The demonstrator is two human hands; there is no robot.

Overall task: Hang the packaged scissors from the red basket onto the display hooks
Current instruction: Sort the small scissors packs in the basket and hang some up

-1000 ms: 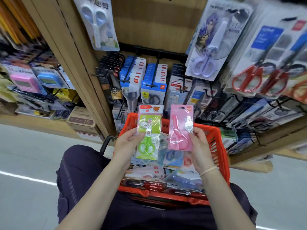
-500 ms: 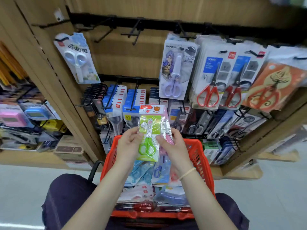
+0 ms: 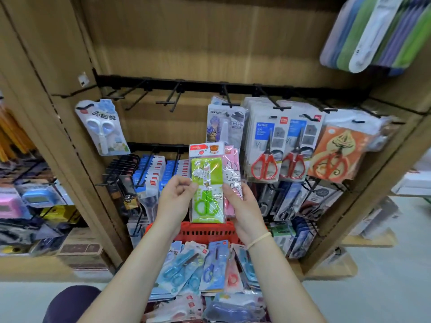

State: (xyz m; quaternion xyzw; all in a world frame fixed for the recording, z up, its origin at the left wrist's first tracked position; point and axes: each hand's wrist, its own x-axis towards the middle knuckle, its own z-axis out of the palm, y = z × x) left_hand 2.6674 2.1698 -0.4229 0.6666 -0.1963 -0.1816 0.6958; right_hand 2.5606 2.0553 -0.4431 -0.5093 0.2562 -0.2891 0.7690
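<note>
Left hand (image 3: 175, 197) and right hand (image 3: 242, 206) – each grip pinching the stacked green pack (image 3: 207, 183) and pink pack (image 3: 232, 176) above the red basket (image 3: 205, 231) | advice – square the hang holes before threading an empty hook (image 3: 173, 99).

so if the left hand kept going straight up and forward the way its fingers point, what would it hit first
Probably the green scissors pack that the left hand already pinches; beyond it, likely the blue packs on the lower hooks. Depth is hard to judge from this one view.
</note>
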